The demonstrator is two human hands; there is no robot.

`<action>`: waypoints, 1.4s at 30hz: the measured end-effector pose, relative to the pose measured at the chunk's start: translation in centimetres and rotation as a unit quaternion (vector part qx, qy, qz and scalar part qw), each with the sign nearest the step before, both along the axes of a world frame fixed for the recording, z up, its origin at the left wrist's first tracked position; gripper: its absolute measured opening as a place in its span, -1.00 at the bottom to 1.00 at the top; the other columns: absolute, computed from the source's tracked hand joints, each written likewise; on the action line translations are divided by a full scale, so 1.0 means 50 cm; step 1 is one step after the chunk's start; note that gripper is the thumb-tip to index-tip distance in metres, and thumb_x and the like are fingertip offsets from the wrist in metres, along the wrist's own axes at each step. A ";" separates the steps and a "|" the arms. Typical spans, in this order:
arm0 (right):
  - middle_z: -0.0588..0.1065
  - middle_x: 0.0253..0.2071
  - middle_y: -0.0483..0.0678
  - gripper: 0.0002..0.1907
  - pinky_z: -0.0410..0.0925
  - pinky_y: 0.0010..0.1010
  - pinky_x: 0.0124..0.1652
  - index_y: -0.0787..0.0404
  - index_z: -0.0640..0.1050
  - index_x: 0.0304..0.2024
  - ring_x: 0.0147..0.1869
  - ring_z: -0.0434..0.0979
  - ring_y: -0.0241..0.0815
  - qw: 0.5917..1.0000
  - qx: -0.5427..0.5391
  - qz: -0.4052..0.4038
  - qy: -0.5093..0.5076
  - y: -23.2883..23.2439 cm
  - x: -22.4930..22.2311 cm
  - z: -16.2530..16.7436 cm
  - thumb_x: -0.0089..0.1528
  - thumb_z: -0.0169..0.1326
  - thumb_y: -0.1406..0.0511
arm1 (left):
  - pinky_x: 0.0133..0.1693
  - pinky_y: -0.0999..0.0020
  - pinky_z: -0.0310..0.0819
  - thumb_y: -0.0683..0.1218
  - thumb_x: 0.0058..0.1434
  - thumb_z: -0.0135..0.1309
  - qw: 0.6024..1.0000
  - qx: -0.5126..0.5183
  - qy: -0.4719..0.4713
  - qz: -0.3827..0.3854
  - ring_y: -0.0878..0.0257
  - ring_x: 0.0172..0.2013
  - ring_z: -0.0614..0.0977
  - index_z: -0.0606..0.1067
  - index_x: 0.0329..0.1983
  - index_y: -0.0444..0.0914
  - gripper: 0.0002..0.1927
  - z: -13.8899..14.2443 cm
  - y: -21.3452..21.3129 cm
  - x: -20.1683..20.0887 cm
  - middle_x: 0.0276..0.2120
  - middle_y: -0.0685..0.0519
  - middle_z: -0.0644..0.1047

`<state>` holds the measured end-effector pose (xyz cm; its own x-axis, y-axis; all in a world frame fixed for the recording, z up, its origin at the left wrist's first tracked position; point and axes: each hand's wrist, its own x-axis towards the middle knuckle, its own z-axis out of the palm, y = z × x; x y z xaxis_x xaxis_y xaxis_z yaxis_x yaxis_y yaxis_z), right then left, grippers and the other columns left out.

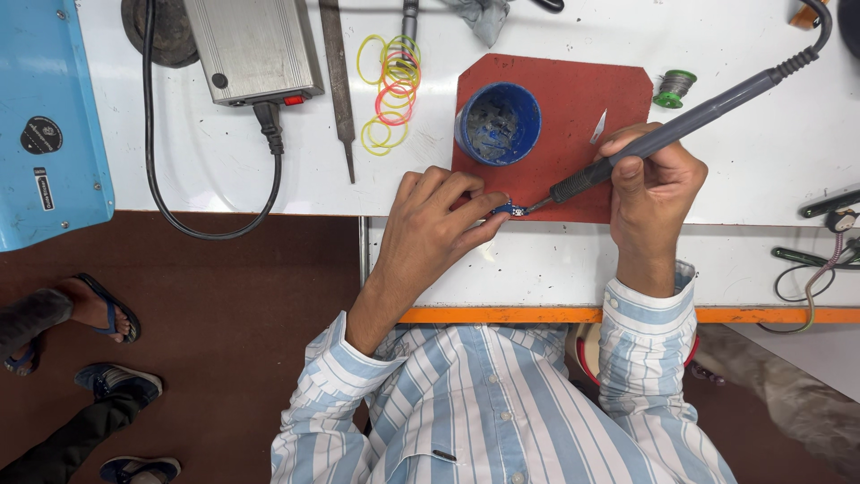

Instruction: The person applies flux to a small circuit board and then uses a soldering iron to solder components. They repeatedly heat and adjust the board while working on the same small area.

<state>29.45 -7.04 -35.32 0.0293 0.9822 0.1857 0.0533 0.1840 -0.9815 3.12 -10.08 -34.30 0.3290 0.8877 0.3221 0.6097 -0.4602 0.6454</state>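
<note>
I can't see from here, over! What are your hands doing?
Left hand pinching small blue part. Right hand holding soldering iron, tip at part. Blue cup close behind.

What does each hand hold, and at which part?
Right hand holds the soldering iron low on its handle. Left hand pinches a small blue part by its edge.

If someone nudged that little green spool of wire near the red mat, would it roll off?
The green spool seems to stand on its flat end on the white table, so a nudge would probably slide it, not roll it. It looks small, so likely light and easily shifted. Tipped on its side, its round flanges would probably let it roll.
</note>
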 end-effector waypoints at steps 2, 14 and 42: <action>0.51 -0.38 -0.08 -0.56 0.31 -0.56 -0.31 0.26 0.60 -0.18 -0.32 0.47 -0.32 1.000 0.000 -0.004 -0.001 0.001 0.000 -0.001 0.34 0.25 0.00 | -0.12 0.32 0.28 0.06 0.16 0.34 1.000 0.001 0.000 0.001 0.29 -0.17 0.46 0.66 -0.15 -0.08 -0.76 0.000 0.001 0.001 -0.24 0.21 0.53; 0.52 -0.36 -0.06 -0.57 0.34 -0.55 -0.30 0.27 0.60 -0.18 -0.31 0.49 -0.31 1.000 0.001 -0.005 0.001 0.003 0.000 -0.002 0.35 0.25 0.01 | -0.11 0.32 0.28 0.06 0.16 0.34 1.000 -0.002 0.001 0.000 0.28 -0.16 0.47 0.66 -0.15 -0.08 -0.76 -0.003 0.001 0.001 -0.24 0.21 0.54; 0.51 -0.38 -0.05 -0.57 0.36 -0.53 -0.31 0.28 0.59 -0.19 -0.32 0.49 -0.30 1.000 0.009 -0.014 0.001 0.005 0.002 -0.009 0.35 0.25 0.01 | -0.12 0.33 0.28 0.05 0.16 0.33 1.000 -0.004 0.001 -0.003 0.29 -0.17 0.47 0.66 -0.15 -0.09 -0.76 0.000 0.002 0.000 -0.24 0.20 0.54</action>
